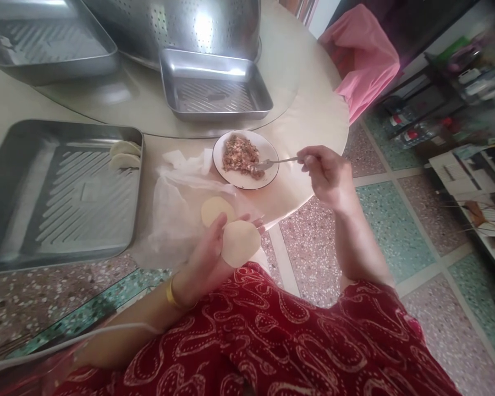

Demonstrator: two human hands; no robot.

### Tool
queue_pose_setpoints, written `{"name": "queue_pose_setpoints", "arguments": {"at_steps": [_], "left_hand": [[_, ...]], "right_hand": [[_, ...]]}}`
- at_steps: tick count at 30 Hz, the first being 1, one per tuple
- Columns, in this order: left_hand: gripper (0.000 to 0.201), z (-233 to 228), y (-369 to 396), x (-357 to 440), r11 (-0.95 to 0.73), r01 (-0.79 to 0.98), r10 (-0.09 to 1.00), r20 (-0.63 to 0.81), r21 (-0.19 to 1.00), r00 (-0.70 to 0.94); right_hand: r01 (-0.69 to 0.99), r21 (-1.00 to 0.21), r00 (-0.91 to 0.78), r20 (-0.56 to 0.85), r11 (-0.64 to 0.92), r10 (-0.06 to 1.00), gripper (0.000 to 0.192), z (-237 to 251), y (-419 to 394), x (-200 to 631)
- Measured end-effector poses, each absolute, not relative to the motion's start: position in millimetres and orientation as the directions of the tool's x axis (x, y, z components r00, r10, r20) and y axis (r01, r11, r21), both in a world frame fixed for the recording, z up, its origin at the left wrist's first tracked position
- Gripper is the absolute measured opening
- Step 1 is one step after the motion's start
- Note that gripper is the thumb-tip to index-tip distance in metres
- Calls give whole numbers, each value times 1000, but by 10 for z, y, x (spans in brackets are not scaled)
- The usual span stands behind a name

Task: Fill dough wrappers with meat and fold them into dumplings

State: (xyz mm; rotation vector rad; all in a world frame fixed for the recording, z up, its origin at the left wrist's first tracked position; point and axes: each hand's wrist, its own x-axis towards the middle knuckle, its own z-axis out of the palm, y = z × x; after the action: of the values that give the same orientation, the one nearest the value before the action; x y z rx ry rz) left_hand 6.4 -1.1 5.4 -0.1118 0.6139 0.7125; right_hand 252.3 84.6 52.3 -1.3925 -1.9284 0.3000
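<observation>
A round dumpling wrapper lies across the palm and fingers of my left hand, its thumb resting by the wrapper's edge. Just beyond that hand, another round wrapper sits on a thin plastic sheet. My right hand pinches the handle of a metal fork, whose head rests in minced filling. The filling is heaped on the left side of a white plate with a dark rim. Folded dumplings stand in the right corner of a large metal tray.
A smaller metal tray is behind the plate, before a big perforated steel colander. Another tray stands at the far left. Crumpled white paper lies left of the plate. The round table's edge curves close to my right hand.
</observation>
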Motion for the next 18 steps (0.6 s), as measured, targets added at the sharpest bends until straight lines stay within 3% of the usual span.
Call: {"name": "queue_pose_setpoints", "arguments": {"at_steps": [3, 8, 18], "left_hand": [[52, -3, -57, 87, 797, -600, 526, -564, 65, 637], [49, -14, -93, 81, 805, -590, 524, -542, 63, 657], [57, -22, -105, 61, 814, -581, 506, -530, 30, 681]], "right_hand": [[764, -472, -212, 460, 440, 862, 24, 490, 838, 2590], [707, -562, -212, 410, 429, 887, 22, 427, 836, 2530], [531, -634, -285, 491, 562, 823, 19, 247, 890, 2582]]}}
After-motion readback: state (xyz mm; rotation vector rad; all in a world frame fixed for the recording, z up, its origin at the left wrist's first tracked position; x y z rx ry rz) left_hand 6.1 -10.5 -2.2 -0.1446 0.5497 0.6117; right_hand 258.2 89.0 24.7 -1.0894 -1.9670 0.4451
